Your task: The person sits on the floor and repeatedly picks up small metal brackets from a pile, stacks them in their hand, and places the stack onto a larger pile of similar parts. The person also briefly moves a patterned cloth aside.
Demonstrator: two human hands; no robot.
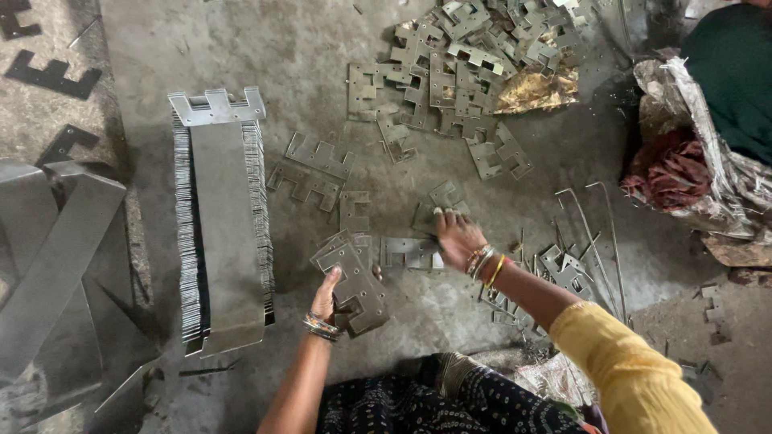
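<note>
Nearest: dark patterned skirt point(450, 406) at bottom edge, yellow sleeve point(623, 366) on right arm. Left hand point(328, 296), bangles at wrist, closed round a small stack of plates point(354, 277); thumb on top, fingers hidden beneath. Plates flat, grey, dull metal, notched along one edge into a comb-like outline with small punched holes; stack slightly fanned, held just above the floor point(322, 48). Right hand point(457, 238), bangles at wrist, fingers curled down onto a loose plate point(438, 210); cannot tell whether gripped or only pressed. Single plate point(408, 252) lying flat between the two hands, touching the right hand's edge. Bent wire rods point(591, 233) right of the right forearm. Left of hands: long upright row of plates point(223, 217), packed on edge, one plate laid across its far end. Further out: two plates point(310, 170) lying overlapped on floor. Farthest: loose heap of plates point(466, 68), overlapping at all angles. Crumpled sack point(708, 153) at right edge.
</note>
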